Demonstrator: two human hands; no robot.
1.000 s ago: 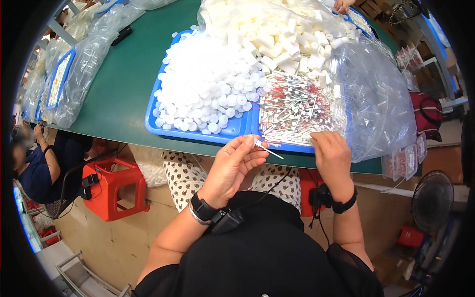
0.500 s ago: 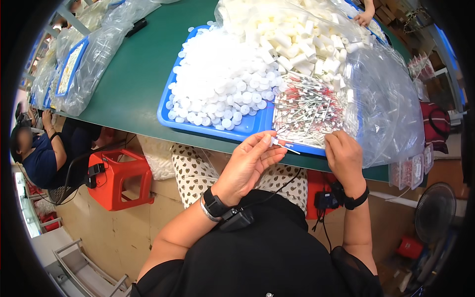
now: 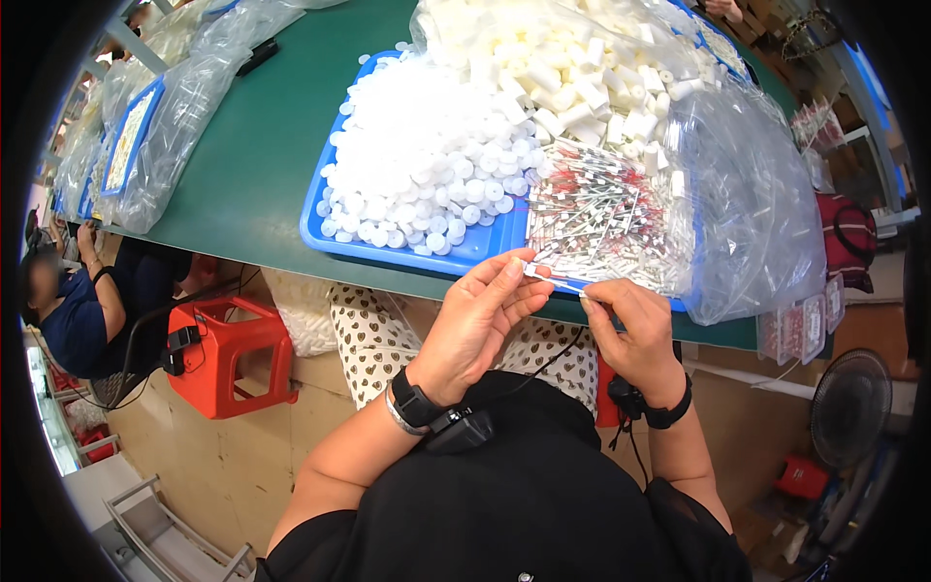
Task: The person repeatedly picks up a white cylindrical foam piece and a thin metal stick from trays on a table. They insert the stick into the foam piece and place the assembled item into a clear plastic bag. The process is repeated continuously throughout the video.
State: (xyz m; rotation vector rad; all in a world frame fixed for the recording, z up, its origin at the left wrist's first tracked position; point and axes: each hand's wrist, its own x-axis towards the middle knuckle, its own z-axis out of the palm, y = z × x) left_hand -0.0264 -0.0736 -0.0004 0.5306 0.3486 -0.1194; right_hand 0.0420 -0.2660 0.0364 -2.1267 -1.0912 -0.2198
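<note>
A thin white stick (image 3: 559, 282) spans the space between my hands, above the near edge of a blue tray (image 3: 446, 257). My left hand (image 3: 477, 325) pinches its left end between thumb and forefinger, where a small white piece shows; the other fingers curl loosely. With thumb and fingertips, my right hand (image 3: 635, 335) grips the right end. Beyond my hands, the tray holds a heap of translucent white discs (image 3: 427, 179) on the left. A pile of thin white, red and dark-tipped sticks (image 3: 606, 218) fills the right side.
Cream foam-like cylinders (image 3: 562, 82) are heaped behind, partly under clear plastic, with a clear bag (image 3: 752, 223) at right. The green table (image 3: 262, 175) extends left. A red stool (image 3: 228, 354) and a seated person (image 3: 78, 310) are at left; a fan (image 3: 851, 407) stands right.
My right hand has moved left from the tray's near right edge and now grips the stick's right end. My left hand keeps its pinch and has shifted slightly.
</note>
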